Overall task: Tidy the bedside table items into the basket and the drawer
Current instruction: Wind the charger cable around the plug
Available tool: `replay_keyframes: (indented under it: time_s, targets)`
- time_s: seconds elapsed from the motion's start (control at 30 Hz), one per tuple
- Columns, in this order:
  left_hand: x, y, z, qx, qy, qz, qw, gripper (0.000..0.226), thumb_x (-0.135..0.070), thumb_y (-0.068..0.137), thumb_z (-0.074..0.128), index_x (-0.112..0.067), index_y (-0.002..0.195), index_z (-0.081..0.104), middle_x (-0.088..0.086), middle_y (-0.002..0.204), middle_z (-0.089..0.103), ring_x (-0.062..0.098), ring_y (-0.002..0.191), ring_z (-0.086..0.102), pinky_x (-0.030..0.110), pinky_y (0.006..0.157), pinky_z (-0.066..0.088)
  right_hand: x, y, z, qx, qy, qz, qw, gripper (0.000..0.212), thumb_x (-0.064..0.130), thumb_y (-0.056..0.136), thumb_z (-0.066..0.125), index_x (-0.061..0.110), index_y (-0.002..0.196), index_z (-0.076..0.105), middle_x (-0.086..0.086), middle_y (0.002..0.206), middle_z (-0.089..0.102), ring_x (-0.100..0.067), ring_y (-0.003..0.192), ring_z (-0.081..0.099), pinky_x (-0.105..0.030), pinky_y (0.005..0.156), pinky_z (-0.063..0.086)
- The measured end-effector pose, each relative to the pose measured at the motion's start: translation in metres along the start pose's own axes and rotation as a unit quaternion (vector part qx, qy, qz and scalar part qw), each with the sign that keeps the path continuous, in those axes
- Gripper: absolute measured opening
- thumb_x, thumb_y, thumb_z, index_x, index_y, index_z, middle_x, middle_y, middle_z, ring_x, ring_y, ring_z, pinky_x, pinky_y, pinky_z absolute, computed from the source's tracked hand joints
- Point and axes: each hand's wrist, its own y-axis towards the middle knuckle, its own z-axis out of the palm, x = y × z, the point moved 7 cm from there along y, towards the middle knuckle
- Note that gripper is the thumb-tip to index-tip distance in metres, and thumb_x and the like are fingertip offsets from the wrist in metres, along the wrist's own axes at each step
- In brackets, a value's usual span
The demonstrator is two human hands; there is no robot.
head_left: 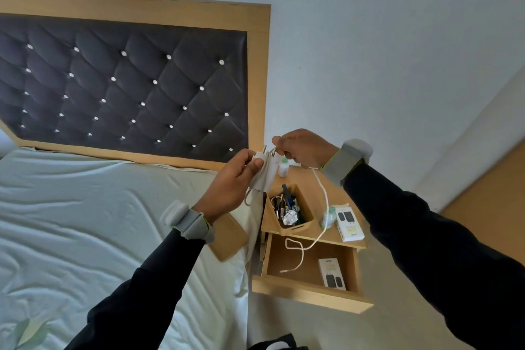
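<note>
Aloft, left hand (233, 179) grips charger (267, 176); right hand (304, 148) pinches cable (326, 202).

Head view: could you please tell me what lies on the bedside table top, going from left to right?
From the left: wooden basket → small greenish bottle → white charger box.

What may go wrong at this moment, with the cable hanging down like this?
1. The white cable, pinched by the right hand beside the charger in the left hand, hangs past the small green bottle; winding it might topple the bottle.
2. Its loose end hangs over the open drawer and could catch on the table edge when pulled.
</note>
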Motion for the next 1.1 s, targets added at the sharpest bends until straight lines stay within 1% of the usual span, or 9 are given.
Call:
replay_keyframes:
  time_s: [0.07,0.13,0.27,0.43,0.6,0.7,0.83,0.93,1.1]
  targets:
    - [-0.001,0.001,0.002,-0.001,0.019,0.000,1.000,0.013,-0.035,0.103,0.041,-0.025,0.106,0.050,0.001,0.099,0.056,0.022,0.094,0.057,0.039,0.084,0.052,0.004,-0.005,-0.005,-0.017,0.034,-0.007,0.999,0.040,0.019,0.102,0.042,0.013,0.063,0.048,0.001,0.057,0.040,-0.002,0.030,0.037,-0.009,0.032,0.027]
    - [-0.001,0.002,0.002,-0.009,0.026,-0.008,1.000,0.015,-0.035,0.103,0.041,-0.024,0.107,0.050,0.002,0.099,0.056,0.023,0.094,0.057,0.041,0.086,0.052,0.009,-0.011,-0.006,-0.026,0.037,-0.026,0.999,0.040,0.021,0.103,0.041,0.013,0.063,0.047,0.000,0.058,0.040,-0.004,0.037,0.037,-0.008,0.032,0.027]
    - [-0.004,0.006,0.000,-0.048,0.002,-0.011,0.999,0.020,-0.035,0.103,0.042,-0.019,0.106,0.053,0.005,0.096,0.058,0.021,0.087,0.056,0.043,0.082,0.051,0.016,-0.024,0.003,-0.018,0.024,-0.080,0.996,0.036,0.023,0.103,0.041,0.013,0.071,0.053,0.002,0.057,0.042,-0.001,0.035,0.037,-0.008,0.037,0.029]
    - [-0.011,0.011,-0.005,-0.095,-0.023,-0.009,0.995,0.025,-0.033,0.103,0.042,-0.012,0.106,0.056,0.006,0.092,0.058,0.016,0.079,0.053,0.038,0.073,0.049,0.015,-0.039,0.021,-0.016,0.080,-0.114,0.990,0.034,0.017,0.103,0.040,0.015,0.072,0.055,0.005,0.054,0.044,-0.001,0.043,0.040,-0.014,0.050,0.032]
    - [-0.012,0.015,-0.009,-0.117,-0.099,-0.032,0.988,0.022,-0.027,0.104,0.043,-0.008,0.103,0.055,0.007,0.092,0.057,0.014,0.079,0.055,0.020,0.059,0.050,0.003,-0.051,0.047,0.001,0.144,-0.098,0.985,0.033,0.018,0.104,0.039,0.006,0.083,0.060,0.011,0.047,0.044,0.002,0.041,0.042,-0.010,0.051,0.037]
    - [-0.010,0.015,-0.009,-0.110,-0.159,-0.062,0.979,0.023,-0.028,0.104,0.041,-0.008,0.102,0.053,0.012,0.097,0.057,0.018,0.085,0.056,0.025,0.064,0.053,-0.007,-0.055,0.061,0.024,0.179,-0.090,0.980,0.034,0.020,0.105,0.036,0.004,0.088,0.062,0.009,0.048,0.045,0.001,0.042,0.042,-0.011,0.052,0.037]
    - [-0.011,0.012,-0.011,-0.098,-0.231,-0.082,0.964,0.023,-0.025,0.105,0.039,-0.007,0.103,0.053,0.008,0.093,0.057,0.014,0.080,0.058,0.023,0.061,0.055,-0.019,-0.058,0.081,0.074,0.224,-0.052,0.970,0.035,0.023,0.106,0.034,0.007,0.092,0.061,-0.003,0.058,0.043,-0.002,0.037,0.035,-0.012,0.043,0.030]
    - [-0.011,0.011,-0.012,-0.093,-0.229,-0.076,0.966,0.022,-0.024,0.105,0.039,-0.007,0.103,0.053,0.005,0.090,0.058,0.013,0.078,0.059,0.022,0.061,0.056,-0.026,-0.052,0.087,0.094,0.223,-0.043,0.969,0.037,0.030,0.105,0.036,0.017,0.088,0.066,-0.001,0.059,0.045,-0.008,0.045,0.030,-0.023,0.049,0.026]
    - [-0.008,0.010,-0.018,-0.105,-0.246,-0.080,0.960,0.027,-0.025,0.105,0.038,-0.004,0.110,0.054,0.010,0.096,0.058,0.017,0.082,0.059,0.023,0.061,0.058,-0.033,-0.043,0.099,0.138,0.201,-0.024,0.970,0.039,0.032,0.105,0.035,0.018,0.088,0.067,0.003,0.059,0.050,-0.007,0.046,0.036,-0.023,0.051,0.031]
